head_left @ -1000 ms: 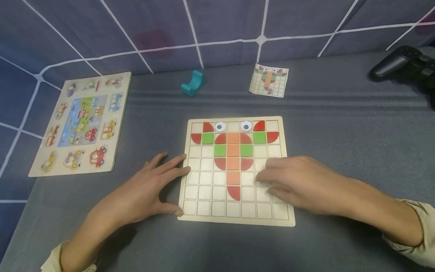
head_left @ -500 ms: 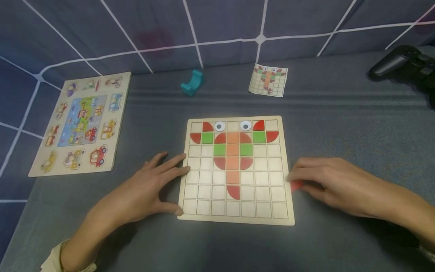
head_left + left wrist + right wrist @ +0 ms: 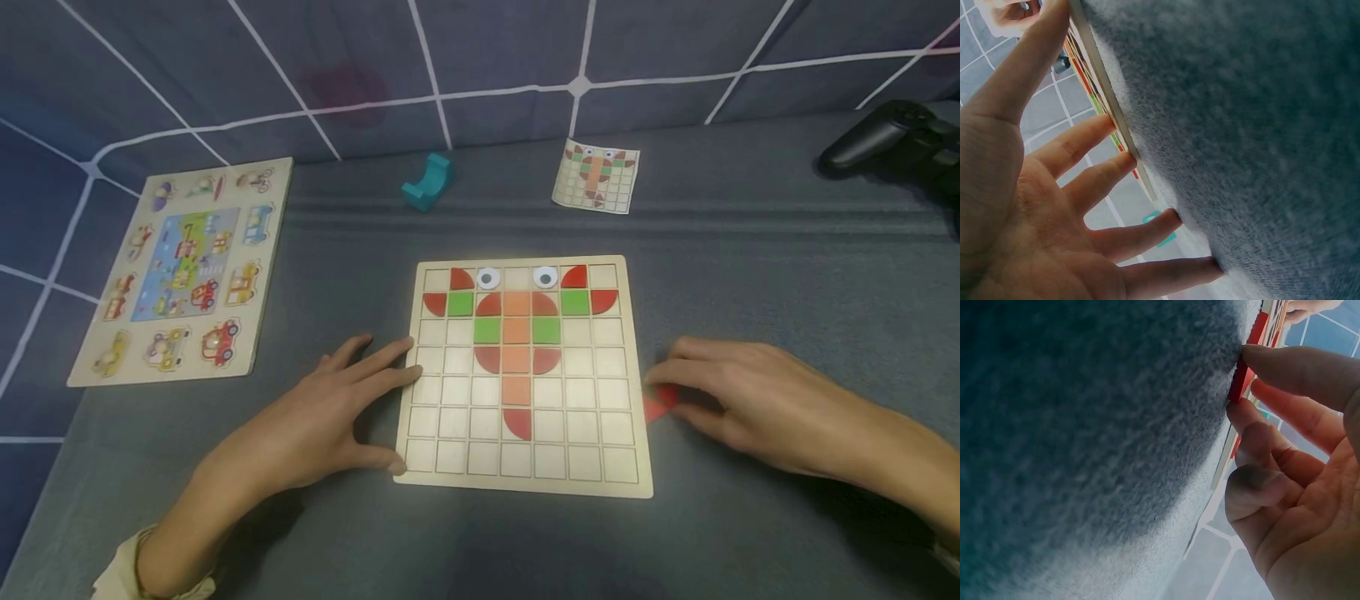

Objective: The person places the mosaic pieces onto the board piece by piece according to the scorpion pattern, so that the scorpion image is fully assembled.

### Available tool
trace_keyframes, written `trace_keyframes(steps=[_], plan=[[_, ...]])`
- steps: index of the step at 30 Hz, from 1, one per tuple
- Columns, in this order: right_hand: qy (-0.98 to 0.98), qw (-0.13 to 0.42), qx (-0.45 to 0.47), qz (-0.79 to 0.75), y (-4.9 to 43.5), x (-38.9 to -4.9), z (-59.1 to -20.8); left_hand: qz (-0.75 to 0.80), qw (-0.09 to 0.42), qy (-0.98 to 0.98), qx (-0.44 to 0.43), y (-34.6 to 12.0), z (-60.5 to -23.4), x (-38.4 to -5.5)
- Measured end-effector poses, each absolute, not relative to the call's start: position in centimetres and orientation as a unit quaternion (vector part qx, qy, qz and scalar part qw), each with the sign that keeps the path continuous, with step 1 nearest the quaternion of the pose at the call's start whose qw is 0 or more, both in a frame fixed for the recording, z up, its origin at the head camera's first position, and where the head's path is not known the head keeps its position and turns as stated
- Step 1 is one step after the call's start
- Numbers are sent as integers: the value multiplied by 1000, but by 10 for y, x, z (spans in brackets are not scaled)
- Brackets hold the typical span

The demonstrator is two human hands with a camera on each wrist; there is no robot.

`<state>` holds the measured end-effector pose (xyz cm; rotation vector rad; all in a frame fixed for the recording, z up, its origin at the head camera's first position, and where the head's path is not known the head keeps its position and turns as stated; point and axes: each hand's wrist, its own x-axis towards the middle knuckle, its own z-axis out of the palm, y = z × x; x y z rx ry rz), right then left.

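Observation:
A square wooden grid board lies on the table, bearing red quarter-circles, green squares, an orange column and two googly-eye discs. My left hand is spread at its left side, thumb and two fingertips touching the edge. In the left wrist view those fingers are fairly straight, and two others touch the cloth. Just beyond the board's right edge, my right hand pinches a red piece at table level. The right wrist view shows thumb and fingers around the red piece; its full outline is partly hidden.
A small pattern card showing a similar figure lies behind the board. Left of it is a teal curved block. A vehicle peg puzzle rests at the far left, and a black game controller at the back right.
My right hand has moved right, from over the board to the table beside it, where a red piece now shows at its fingers. The left hand stays at the board's edge.

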<state>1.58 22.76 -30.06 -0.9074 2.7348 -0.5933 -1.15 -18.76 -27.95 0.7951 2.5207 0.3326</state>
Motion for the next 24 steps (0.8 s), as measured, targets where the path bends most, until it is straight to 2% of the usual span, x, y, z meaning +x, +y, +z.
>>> trace_keyframes(steps=[7,15,24], plan=[[926,94,-303,-203,227,16,-298,121,238,919,290,-187,-279,-12],[895,41,-350,-272,204,15,-291,121,238,920,286,-187,-279,-12],[862,67,-414,-283,166,14,-292,123,234,920,289,-187,-279,-11]])
